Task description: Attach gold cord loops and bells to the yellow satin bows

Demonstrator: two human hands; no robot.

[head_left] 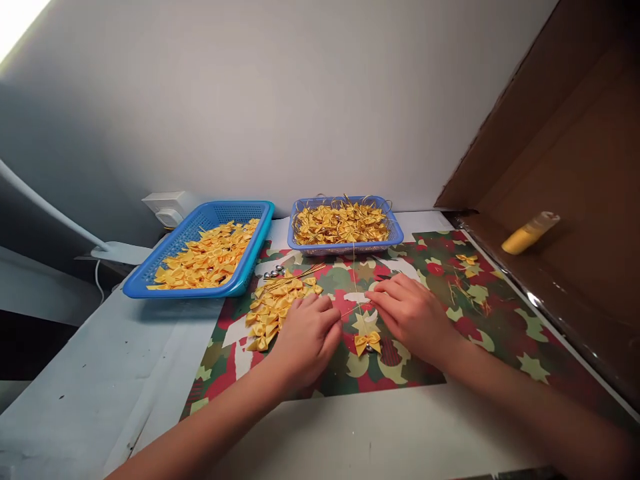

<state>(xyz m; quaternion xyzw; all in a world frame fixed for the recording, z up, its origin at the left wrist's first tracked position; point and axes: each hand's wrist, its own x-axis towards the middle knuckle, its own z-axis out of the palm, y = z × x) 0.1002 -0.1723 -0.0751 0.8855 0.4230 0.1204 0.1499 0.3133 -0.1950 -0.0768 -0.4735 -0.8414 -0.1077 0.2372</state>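
A yellow ribbon bow [361, 344] with a small silvery piece at its centre lies on the patterned mat between my hands. Thin gold cord [355, 273] runs from it up the mat. My right hand [413, 317] pinches the cord right of the bow, thumb and fingertips together. On the other side my left hand [313, 337] is closed, knuckles up, and a strand of cord stretches from it toward the right fingers. Its fingertips are partly hidden. Beside and behind the left hand is a pile of yellow bows [267, 312].
Yellow bows fill a blue basket [135, 287] at left; bows with gold cords fill another blue basket [345, 247] at the back. Small silvery pieces [274, 272] and cut cords [297, 274] lie behind the pile. A yellow-filled bottle [525, 237] is by the cardboard [565, 133].
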